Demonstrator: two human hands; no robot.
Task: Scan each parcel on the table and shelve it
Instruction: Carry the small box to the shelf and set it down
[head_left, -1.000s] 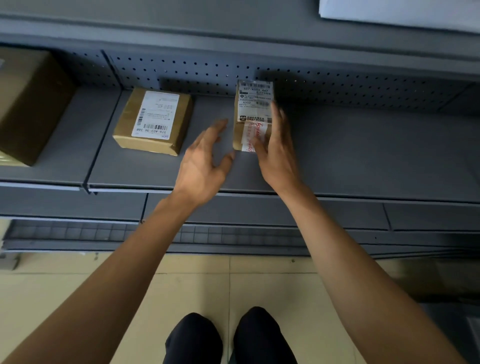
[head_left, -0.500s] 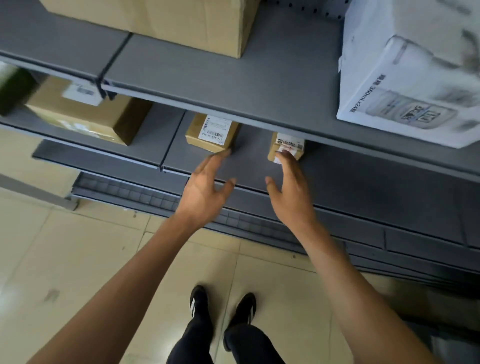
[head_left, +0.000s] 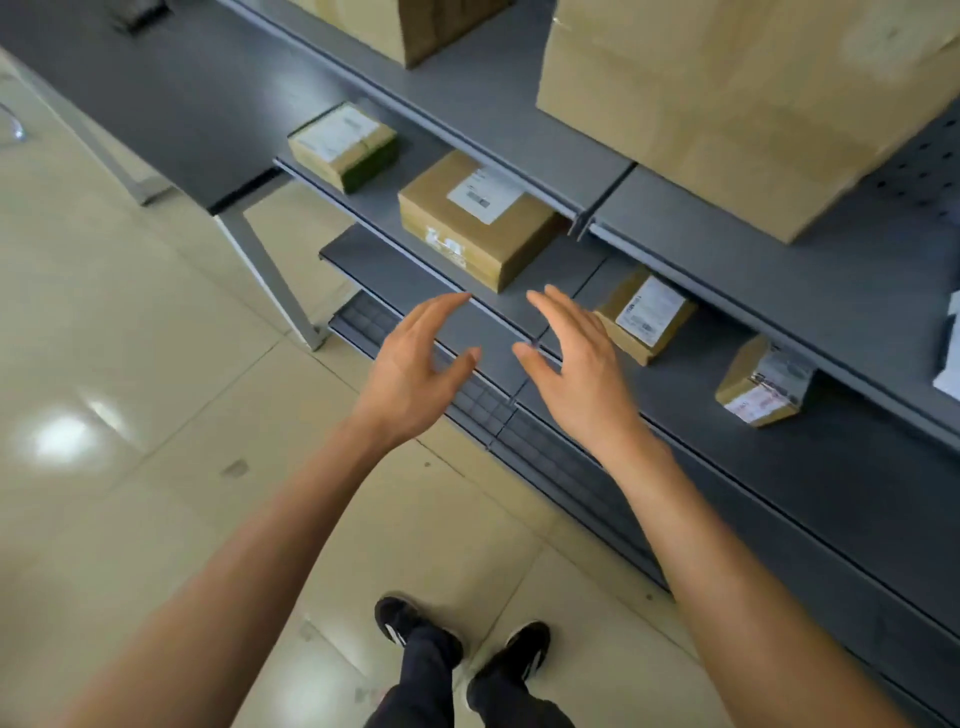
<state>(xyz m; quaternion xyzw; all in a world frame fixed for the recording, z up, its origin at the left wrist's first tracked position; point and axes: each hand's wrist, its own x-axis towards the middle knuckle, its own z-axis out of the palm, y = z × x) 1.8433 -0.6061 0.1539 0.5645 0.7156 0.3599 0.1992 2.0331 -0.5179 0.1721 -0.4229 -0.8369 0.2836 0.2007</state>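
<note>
Both hands empty, fingers spread: left hand (head_left: 415, 364), right hand (head_left: 576, 364). Small taped parcel (head_left: 761, 387) right of them looks light and stiff; probably grab its sides.

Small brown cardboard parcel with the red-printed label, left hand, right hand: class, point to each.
Small brown cardboard parcel with the red-printed label (head_left: 763, 387), head view, its top face.
Left hand (head_left: 410, 364), head view, its back.
Right hand (head_left: 576, 364), head view, its back.

Both hands (head_left: 498, 364) apparently withdrawn from parcel (head_left: 761, 382).
</note>
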